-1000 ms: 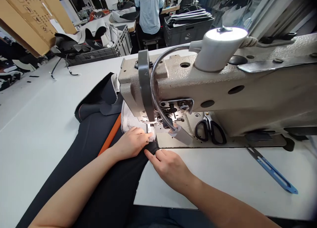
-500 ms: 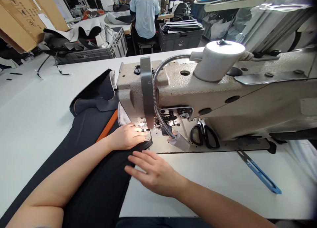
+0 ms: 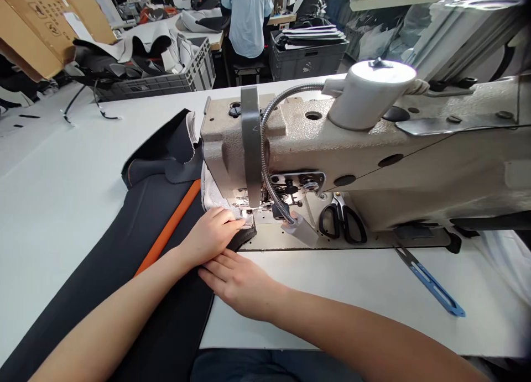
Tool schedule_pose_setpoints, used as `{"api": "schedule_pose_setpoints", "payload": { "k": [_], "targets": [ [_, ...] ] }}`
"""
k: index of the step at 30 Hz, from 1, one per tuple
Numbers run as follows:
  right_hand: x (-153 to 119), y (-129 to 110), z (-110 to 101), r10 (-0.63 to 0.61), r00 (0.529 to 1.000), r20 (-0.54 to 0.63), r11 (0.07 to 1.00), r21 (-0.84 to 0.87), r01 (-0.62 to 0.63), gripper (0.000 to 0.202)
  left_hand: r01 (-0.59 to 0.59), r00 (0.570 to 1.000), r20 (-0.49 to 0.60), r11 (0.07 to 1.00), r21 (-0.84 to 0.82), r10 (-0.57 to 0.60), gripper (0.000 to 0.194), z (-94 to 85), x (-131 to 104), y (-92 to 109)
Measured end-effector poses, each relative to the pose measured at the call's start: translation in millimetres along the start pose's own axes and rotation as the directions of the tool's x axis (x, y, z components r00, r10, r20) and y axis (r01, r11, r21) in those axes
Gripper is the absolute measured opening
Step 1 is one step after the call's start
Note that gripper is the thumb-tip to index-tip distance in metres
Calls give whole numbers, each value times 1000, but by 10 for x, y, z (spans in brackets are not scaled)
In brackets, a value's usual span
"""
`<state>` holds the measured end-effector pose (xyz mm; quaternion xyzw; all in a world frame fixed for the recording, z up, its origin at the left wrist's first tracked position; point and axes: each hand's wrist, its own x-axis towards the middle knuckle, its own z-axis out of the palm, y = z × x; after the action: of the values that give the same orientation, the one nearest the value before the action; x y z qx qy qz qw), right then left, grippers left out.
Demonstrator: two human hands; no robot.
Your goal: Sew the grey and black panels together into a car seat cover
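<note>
The right hand has been brought up to the left hand; both are laid on smooth black cloth, at eight o'clock from the pebbled machine; whether it is pinched cannot be told.

Fabric: was plain, very dark, with orange stitching near its far corner
Strip: was solid orange
Lining: was pale grey, finely textured
Sewing machine: was beige, with a pebbled sheen
Curved bar: was dark grey
Scissors: had black handles
Snips: had a blue handle
Table: was white
Crate: was grey, latticed at one end
Carton: was brown with darker printed marks
Co-worker's shirt: was light blue
</note>
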<state>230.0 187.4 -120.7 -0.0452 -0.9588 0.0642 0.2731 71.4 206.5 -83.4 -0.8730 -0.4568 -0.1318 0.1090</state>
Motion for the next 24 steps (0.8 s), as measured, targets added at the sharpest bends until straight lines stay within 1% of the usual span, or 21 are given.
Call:
{"api": "schedule_pose_setpoints", "payload": {
  "k": [2,4,6,7,11,14,19,22,24],
  "targets": [
    [-128,12,-75,-10,1000,-30,999,-41,8,30,8,1000,-12,996,-84,-9,24,4,-35,-44],
    [-204,15,-126,-8,999,-33,998,-60,6,28,41,999,-8,988,-150,-43,22,4,-48,-85],
    [-220,2,-134,-1,1000,-19,998,-60,0,27,81,997,-3,982,-171,-83,23,10,-46,-100],
    [-210,-10,-123,6,1000,-19,998,-63,-7,26,76,997,0,984,-159,-77,25,15,-42,-96],
    [-139,-57,-43,36,998,-48,996,-84,-40,27,-54,998,15,998,-42,55,26,35,-32,-53],
    [-109,-44,-19,43,997,-60,995,-82,-47,28,-100,993,59,995,24,98,24,37,-22,-59],
    [-67,58,6,42,999,-34,997,-62,-44,33,-198,980,56,976,92,193,25,38,76,-198],
    [-50,122,30,45,999,-1,998,-39,-45,36,-244,970,25,962,119,243,27,57,151,-297],
    [-68,181,2,70,997,-13,997,-19,-70,35,-261,964,-6,958,122,264,27,76,181,-335]
  ]
}}
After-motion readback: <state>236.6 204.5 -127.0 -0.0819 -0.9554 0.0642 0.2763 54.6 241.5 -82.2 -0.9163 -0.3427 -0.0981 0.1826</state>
